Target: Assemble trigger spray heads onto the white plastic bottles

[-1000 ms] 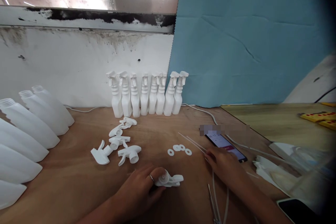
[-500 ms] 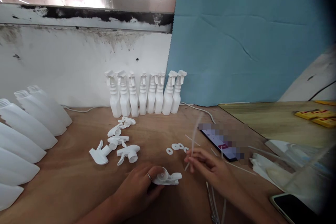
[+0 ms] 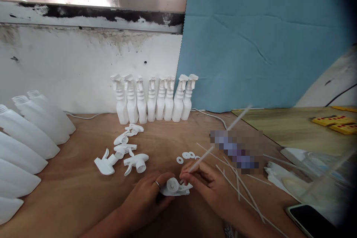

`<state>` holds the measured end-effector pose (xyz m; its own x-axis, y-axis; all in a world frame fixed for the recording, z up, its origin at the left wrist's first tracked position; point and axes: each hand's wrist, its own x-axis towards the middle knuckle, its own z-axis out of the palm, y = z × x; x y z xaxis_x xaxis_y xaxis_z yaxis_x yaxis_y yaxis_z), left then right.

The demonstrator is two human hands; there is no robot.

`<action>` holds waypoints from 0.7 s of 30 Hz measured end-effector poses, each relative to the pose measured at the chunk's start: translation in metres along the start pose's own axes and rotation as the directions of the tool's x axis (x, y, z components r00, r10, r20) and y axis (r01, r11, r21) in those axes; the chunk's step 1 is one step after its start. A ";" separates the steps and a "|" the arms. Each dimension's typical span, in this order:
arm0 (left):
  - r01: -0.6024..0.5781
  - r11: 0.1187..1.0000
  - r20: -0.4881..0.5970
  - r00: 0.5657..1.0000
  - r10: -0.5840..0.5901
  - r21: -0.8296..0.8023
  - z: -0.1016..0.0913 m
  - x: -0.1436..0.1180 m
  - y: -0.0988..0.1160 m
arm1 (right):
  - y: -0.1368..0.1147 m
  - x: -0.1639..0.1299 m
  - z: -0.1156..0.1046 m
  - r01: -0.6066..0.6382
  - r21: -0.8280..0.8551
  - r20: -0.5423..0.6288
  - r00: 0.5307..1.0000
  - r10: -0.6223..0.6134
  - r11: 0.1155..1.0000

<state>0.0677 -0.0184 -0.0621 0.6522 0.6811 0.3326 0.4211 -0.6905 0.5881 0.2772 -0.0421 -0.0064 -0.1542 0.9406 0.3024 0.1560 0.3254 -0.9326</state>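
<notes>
My left hand (image 3: 147, 197) is closed around a white trigger spray head (image 3: 173, 186), its round collar opening turned up toward me. Pinched in the fingers of my right hand (image 3: 208, 184) is a thin translucent plastic tube (image 3: 206, 154) that slants up to the right. The tube's lower end is close beside the collar; whether it touches is hard to see. Several flat white washers (image 3: 180, 160) lie just beyond my right hand. More loose tubes (image 3: 242, 180) are scattered to its right. To the left rest several other spray heads (image 3: 135, 163).
Assembled white spray bottles (image 3: 151, 104) stand in a row along the wall. White bottles without heads (image 3: 30, 134) lean at the far left. On the right are a partly blurred phone (image 3: 234, 150), a plastic bag (image 3: 295, 178), a second phone (image 3: 309, 220) and yellow objects (image 3: 334, 122).
My right hand has moved left and down with the tube, bringing its lower end to the spray head. The tube now tilts right instead of standing nearly upright. My left hand stays in place.
</notes>
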 end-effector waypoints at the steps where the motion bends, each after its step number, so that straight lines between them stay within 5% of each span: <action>1: 0.010 1.000 0.008 1.000 -0.010 0.002 0.000 0.000 0.000 | 0.001 0.002 0.005 0.005 -0.003 0.020 1.000 -0.005 1.000; 21: 0.001 1.000 0.046 0.999 -0.001 0.011 -0.004 0.002 0.005 | 0.021 -0.008 0.011 0.240 -0.238 0.197 0.961 -0.195 0.941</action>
<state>0.0685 -0.0192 -0.0560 0.6800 0.6702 0.2974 0.4285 -0.6924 0.5806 0.2706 -0.0444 -0.0304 -0.3705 0.8212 0.4339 0.3421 0.5550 -0.7582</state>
